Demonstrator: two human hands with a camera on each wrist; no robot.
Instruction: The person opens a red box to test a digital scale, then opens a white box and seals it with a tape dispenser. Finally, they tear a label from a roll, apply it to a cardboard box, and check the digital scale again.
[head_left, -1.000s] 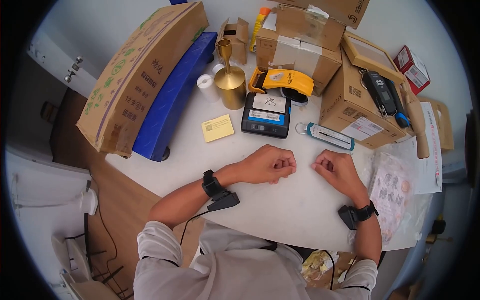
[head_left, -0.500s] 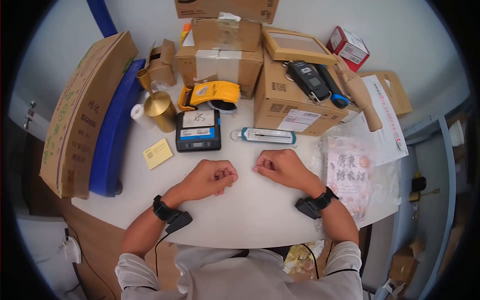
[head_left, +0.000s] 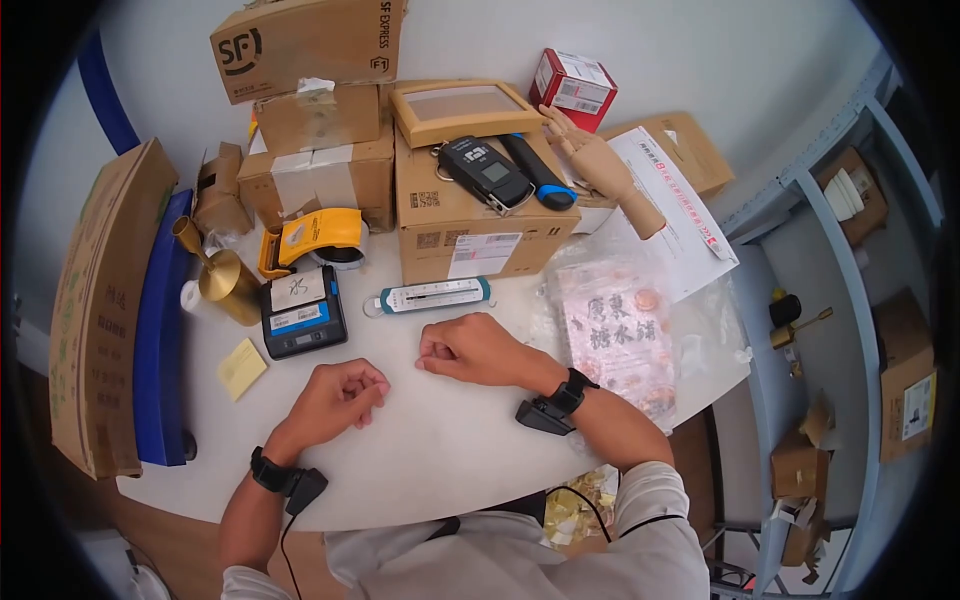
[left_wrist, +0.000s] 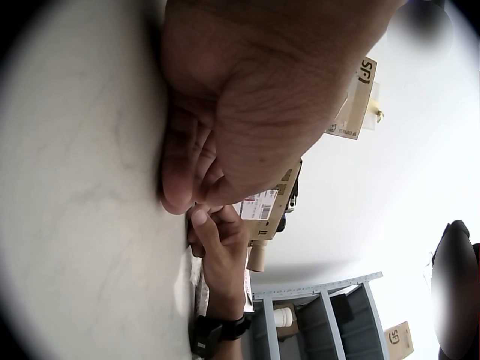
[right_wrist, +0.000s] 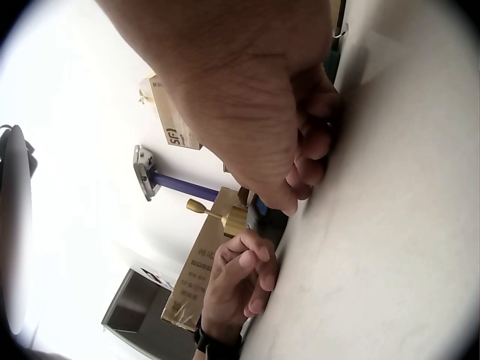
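In the head view my left hand point(head_left: 335, 405) rests on the white table point(head_left: 420, 450), fingers loosely curled around nothing. My right hand point(head_left: 480, 350) lies across from it, also loosely curled and holding nothing, with a small gap between the two. Just beyond the right hand is a teal spring scale point(head_left: 437, 296) with a ring at its left end. A black boxy device point(head_left: 305, 338) with a small display and a card on top sits beyond the left hand. Left of that device lies a yellow note pad point(head_left: 241, 370). Both wrist views show each hand low at the tabletop.
A gold candlestick-like piece point(head_left: 230, 285) and a yellow tape dispenser point(head_left: 325, 235) stand behind the device. Cardboard boxes point(head_left: 410, 235) line the back, one bearing a black handheld scale point(head_left: 487, 172). A wooden mannequin hand point(head_left: 600, 165) and a pink plastic-wrapped package point(head_left: 620, 345) are at right.
The head view has swung to the right, so the table's things appear farther left and more of the right-hand shelf shows. Both hands stay loosely curled at the table, near the same things.
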